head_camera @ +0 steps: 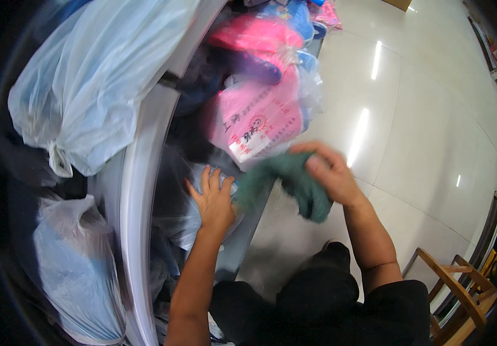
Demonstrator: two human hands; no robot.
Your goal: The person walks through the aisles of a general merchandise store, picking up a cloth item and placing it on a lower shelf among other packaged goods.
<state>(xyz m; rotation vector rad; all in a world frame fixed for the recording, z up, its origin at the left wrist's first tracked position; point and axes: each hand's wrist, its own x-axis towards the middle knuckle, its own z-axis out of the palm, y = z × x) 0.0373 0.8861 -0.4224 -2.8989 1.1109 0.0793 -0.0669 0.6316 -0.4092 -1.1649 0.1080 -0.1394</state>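
Observation:
A dark green cloth (289,173) hangs bunched from my right hand (333,173), over the outer edge of the lower shelf (242,242). Motion blurs both the cloth and the fingers. My left hand (214,199), palm down with fingers apart, touches a clear plastic bag (183,233) on that shelf. Whether it grips the bag I cannot tell. Just beyond the hands lies a pink plastic package (259,116) bearing printed writing. Behind it rests a bright pink wrapped bundle (261,36) with a dark blue sole-like edge.
An upper shelf with a pale rounded edge (138,207) runs along my left. It carries a large white plastic bag (101,82) and another filled bag (77,268). A wooden chair or stool frame (452,277) stands at lower right on the glossy tiled floor (426,142).

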